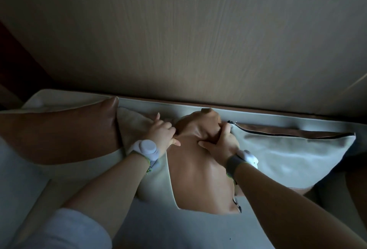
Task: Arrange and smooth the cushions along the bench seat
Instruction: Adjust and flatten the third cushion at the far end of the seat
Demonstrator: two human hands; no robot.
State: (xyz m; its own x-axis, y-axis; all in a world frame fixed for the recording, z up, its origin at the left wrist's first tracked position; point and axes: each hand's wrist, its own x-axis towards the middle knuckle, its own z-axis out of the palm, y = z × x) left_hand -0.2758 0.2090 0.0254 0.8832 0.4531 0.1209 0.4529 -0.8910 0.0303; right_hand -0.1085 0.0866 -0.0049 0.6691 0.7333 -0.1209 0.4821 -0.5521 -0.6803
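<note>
- The middle cushion (pixel 200 177) is tan leather-looking on the face, with a pale grey side along its left edge. It sits on the bench seat (pixel 151 227), its top end up against the pale back pad (pixel 258 116).
- The right hand (pixel 220 145) is clamped on the top right corner of that cushion, fingers bunching the tan cover into a fistful, thumb lying across the face.
- The left hand (pixel 162 134) is at the top left corner. Its fingers are curled and pushed into the gap between this cushion and the one next to it, with the index finger sticking out. Can't really tell whether it's pinching fabric or just pressing.
- Both wrists have a white band with a round puck on it: left one (pixel 146 148), right one (pixel 249 158).
- To the left there's a brown cushion (pixel 59 135) lying on its side, touching a pale cushion (pixel 133 123) tucked behind the left hand.
- To the right a grey cushion (pixel 288 159) lies with its zip (pixel 288 134) along the top edge, a brown strip showing above it. It touches the middle cushion near the right wrist.
- A wood-grain wall panel (pixel 178 30) fills everything above the bench. The lighting is pretty dim.
</note>
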